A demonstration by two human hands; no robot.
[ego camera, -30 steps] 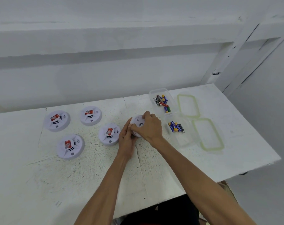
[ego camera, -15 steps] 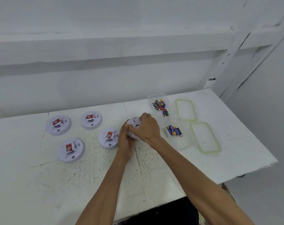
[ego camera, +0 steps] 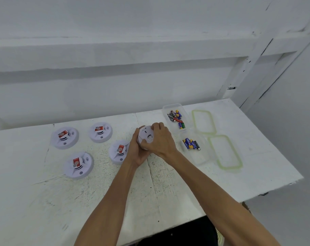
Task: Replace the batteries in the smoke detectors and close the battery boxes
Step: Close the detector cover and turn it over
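A white round smoke detector (ego camera: pixel 145 136) is tilted up off the white table between both hands. My left hand (ego camera: pixel 135 151) grips its lower left edge. My right hand (ego camera: pixel 161 139) curls over its top and right side. Several more detectors with red stickers lie flat to the left: one (ego camera: pixel 118 151) beside my left hand, one (ego camera: pixel 100 132) behind it, one (ego camera: pixel 64 137) at far left, one (ego camera: pixel 78 165) nearer me. A clear box (ego camera: pixel 175 116) holds several mixed batteries. A second clear box (ego camera: pixel 195 150) holds a few blue and yellow batteries (ego camera: pixel 191 143).
Two clear lids with green rims lie right of the boxes, one (ego camera: pixel 203 122) farther back and one (ego camera: pixel 225 151) nearer. The table's right edge (ego camera: pixel 283 157) runs close past them. A white wall stands behind the table.
Both hands have lifted and tilted the held detector off the table, its face now turned toward me. The camera view shifted slightly; the other detectors and boxes stayed put.
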